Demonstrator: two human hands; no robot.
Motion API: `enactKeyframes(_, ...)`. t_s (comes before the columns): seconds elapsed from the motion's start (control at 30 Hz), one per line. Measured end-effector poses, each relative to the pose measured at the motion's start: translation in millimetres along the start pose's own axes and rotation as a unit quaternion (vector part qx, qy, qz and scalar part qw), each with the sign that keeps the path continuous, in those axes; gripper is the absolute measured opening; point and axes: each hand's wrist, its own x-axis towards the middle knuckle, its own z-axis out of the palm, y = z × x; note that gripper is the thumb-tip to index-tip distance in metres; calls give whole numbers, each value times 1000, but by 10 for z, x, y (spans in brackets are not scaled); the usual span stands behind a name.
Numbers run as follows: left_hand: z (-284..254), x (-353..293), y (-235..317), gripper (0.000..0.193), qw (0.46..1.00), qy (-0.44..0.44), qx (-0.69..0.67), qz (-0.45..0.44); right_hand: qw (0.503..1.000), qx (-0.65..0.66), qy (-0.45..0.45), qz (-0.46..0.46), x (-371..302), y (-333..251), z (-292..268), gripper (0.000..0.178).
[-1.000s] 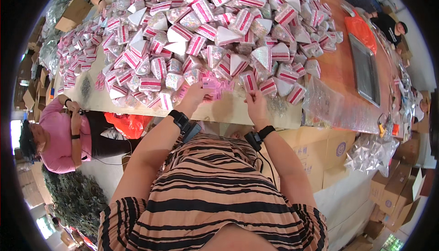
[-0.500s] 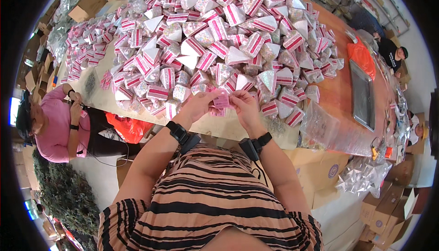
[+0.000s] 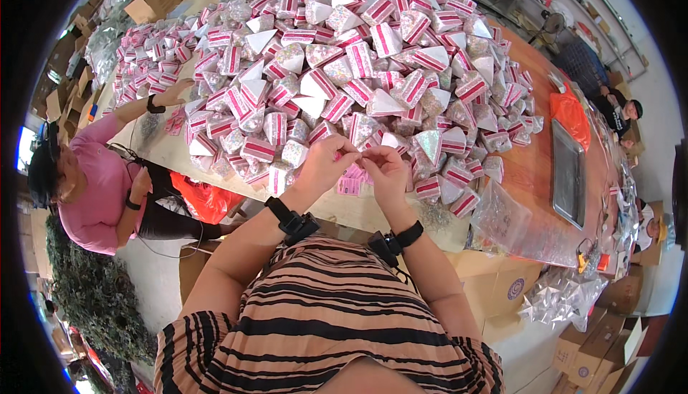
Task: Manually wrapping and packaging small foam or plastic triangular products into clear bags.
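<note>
My left hand and my right hand meet above the near edge of the wooden table, fingertips pinched together on a small pink and white piece that is mostly hidden by the fingers. A small pile of pink tags lies on the table just under the hands. Right behind them rises a big heap of triangular packets, pink-and-white striped or filled with glitter. Black bands sit on both wrists.
A person in a pink top works at the table's left end, one hand reaching to the heap. A grey metal tray and an orange bag lie at the right. Cardboard boxes stand under the table. Clear bags sit right.
Both hands have risen from the table edge and come together; the head view has dropped closer, so the heap looks larger.
</note>
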Motion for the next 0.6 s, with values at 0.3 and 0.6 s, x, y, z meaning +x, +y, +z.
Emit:
enactKeyframes(0.3,58,-13,-122,9,999,45,-22,21,990,-41,77,113,-2,34,-67,17)
enactKeyframes(0.6,10,-39,-174,11,998,49,8,36,969,150,32,191,-91,25,-15,21)
